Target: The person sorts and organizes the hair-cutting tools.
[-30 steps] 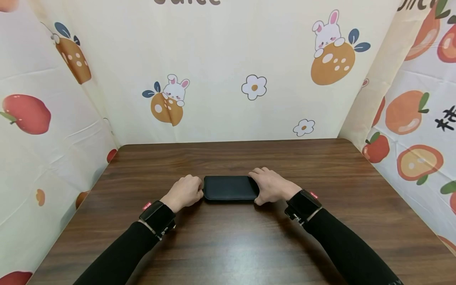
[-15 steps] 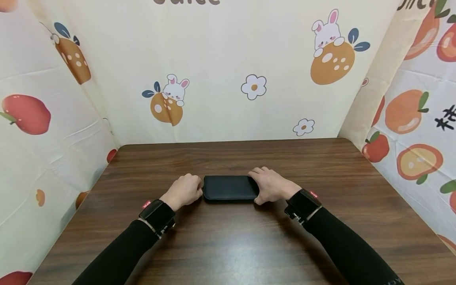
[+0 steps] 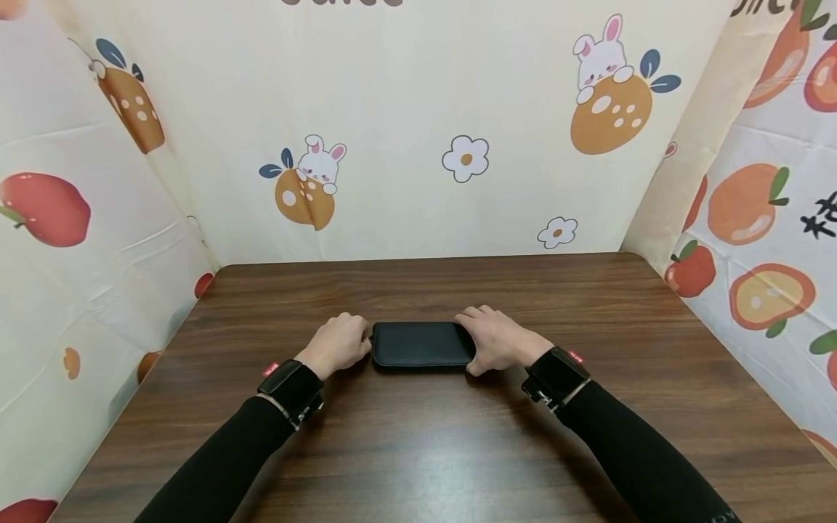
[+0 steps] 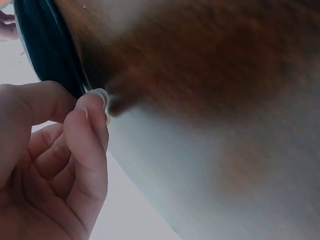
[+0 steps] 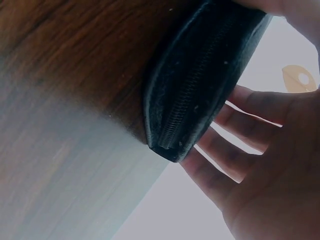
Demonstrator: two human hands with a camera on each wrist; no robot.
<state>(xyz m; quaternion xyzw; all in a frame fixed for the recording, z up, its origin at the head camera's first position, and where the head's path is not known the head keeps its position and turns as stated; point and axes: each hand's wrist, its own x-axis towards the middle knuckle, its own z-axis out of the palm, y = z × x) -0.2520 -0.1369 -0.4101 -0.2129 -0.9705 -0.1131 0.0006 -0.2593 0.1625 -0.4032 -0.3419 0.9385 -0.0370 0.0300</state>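
Observation:
A flat black zippered wallet (image 3: 423, 345) lies on the brown table, its long side running left to right. My left hand (image 3: 336, 343) is at its left end, with thumb and index finger pinched together there. In the left wrist view the left hand (image 4: 60, 150) has its fingertips at the wallet's corner (image 4: 47, 42); the small zipper pull they seem to pinch is mostly hidden. My right hand (image 3: 500, 340) grips the right end, thumb on the near side and fingers on the far side. Between them the right wrist view shows a closed zipper (image 5: 187, 95).
The wood-grain table (image 3: 418, 450) spreads around the wallet on every side. A cream cloth backdrop (image 3: 392, 87) with rabbit and flower prints hangs behind it. Fruit-printed cloths stand at the left (image 3: 85, 290) and right (image 3: 765, 378).
My left hand has shifted slightly away from me, and its fingertips sit a little farther from the wallet's left end. My right hand and the wallet stay almost in place.

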